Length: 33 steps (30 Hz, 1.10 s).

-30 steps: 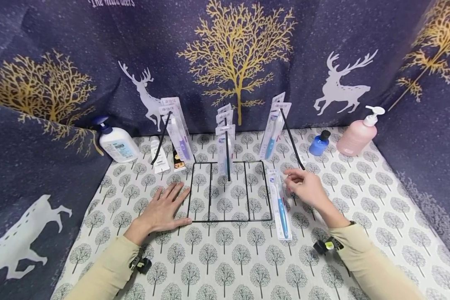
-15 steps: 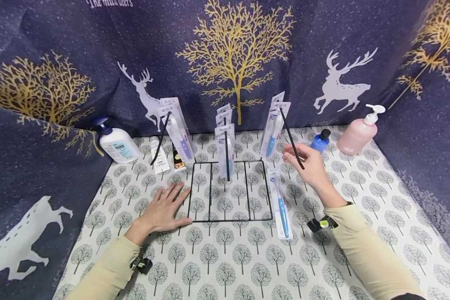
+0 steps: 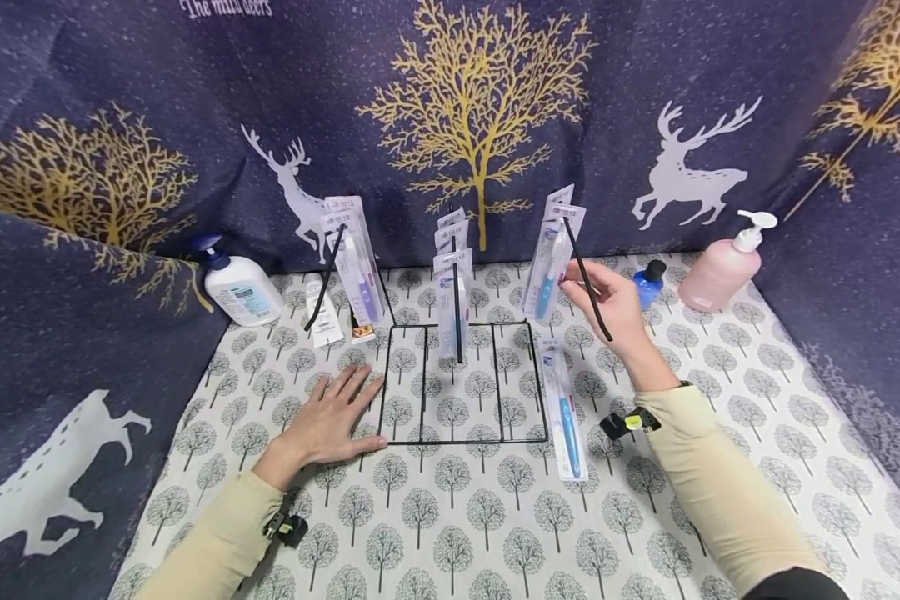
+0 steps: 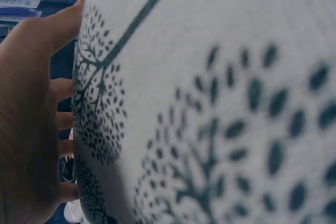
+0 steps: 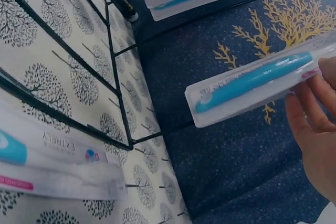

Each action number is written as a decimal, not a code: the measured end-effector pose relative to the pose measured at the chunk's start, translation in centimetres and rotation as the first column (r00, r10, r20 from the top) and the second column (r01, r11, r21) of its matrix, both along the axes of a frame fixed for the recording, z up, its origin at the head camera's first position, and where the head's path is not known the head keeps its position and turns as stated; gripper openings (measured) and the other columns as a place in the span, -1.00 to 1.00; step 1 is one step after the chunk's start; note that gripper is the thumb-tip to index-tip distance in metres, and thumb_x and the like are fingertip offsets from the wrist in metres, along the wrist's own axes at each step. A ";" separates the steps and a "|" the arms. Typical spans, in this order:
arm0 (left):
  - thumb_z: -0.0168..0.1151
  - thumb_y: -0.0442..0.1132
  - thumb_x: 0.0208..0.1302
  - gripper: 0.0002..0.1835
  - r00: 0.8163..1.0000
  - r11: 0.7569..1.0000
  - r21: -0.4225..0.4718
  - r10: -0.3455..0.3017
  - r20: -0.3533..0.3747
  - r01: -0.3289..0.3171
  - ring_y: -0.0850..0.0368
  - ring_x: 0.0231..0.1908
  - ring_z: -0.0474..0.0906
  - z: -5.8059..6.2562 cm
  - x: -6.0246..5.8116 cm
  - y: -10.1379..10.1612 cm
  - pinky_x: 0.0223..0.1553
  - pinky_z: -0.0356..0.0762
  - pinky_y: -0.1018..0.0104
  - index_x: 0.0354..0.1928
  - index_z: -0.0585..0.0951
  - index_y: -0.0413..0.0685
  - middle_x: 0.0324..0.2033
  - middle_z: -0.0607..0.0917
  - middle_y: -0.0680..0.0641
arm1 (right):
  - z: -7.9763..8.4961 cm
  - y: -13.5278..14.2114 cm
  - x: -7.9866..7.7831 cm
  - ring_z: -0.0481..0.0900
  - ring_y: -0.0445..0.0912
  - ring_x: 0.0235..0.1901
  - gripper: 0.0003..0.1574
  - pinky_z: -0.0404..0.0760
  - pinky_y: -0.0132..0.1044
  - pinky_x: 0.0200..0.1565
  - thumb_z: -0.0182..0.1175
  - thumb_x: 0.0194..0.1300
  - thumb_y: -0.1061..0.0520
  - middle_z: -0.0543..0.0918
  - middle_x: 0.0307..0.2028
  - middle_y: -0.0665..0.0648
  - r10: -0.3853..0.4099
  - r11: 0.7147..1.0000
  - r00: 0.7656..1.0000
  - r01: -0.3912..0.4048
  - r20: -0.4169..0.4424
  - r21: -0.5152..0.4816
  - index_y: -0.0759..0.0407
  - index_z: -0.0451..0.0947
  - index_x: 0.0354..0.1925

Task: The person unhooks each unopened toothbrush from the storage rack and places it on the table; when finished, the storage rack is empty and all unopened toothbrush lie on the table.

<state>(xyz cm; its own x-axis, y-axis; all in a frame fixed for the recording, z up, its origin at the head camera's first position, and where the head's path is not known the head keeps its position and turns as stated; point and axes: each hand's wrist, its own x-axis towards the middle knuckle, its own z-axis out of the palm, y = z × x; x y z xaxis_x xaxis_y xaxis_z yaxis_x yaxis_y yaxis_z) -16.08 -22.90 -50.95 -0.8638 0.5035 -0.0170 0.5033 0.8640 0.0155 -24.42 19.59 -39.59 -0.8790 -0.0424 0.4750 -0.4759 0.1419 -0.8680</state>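
Note:
My left hand (image 3: 328,423) lies flat on the patterned cloth, fingers spread, its thumb tip at the front left corner of a black wire display rack (image 3: 461,442). In the left wrist view the left hand (image 4: 23,108) shows from its thumb side. Packaged toothbrushes hang from the rack's three hooks. At the right hook, my right hand (image 3: 617,310) pinches the edge of a packaged blue toothbrush (image 3: 549,271); the right wrist view shows thumb and fingers on the pack (image 5: 252,82). Another packaged blue toothbrush (image 3: 567,417) lies on the cloth across the rack's right side.
Purple toothbrush packs (image 3: 360,275) hang on the left hook, more packs (image 3: 450,292) on the middle one. Behind stand a white pump bottle (image 3: 243,292), a white tube (image 3: 324,312), a dark tube (image 3: 361,327), a small blue bottle (image 3: 648,287) and a pink pump bottle (image 3: 720,275).
My right hand has moved up and away from beside the lying pack, past the right hook's front end, to the hanging packs. The left hand has stayed in place.

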 end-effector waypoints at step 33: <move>-0.17 0.55 0.00 0.02 1.000 1.000 0.005 -0.009 -0.006 0.009 -0.17 0.37 -0.08 -0.1 0.0 0.0 0.25 -0.07 -0.34 0.41 0.01 0.12 0.42 -0.04 -0.10 | 0.0 -1.3 0.4 0.63 -0.11 -0.44 -0.68 0.64 -0.38 -0.45 0.15 0.08 0.50 0.67 -0.34 0.10 0.007 0.987 0.989 -0.031 -0.148 -0.159 0.45 0.51 -0.13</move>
<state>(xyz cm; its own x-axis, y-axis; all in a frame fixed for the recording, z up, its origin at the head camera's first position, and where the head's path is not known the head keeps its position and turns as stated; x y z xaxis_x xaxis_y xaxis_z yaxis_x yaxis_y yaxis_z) -16.05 -22.88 -51.08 -0.8594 0.5113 -0.0088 0.5111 0.8594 0.0166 -24.05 18.31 -39.64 -0.7991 0.0288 0.6005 -0.6008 -0.0033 -0.7994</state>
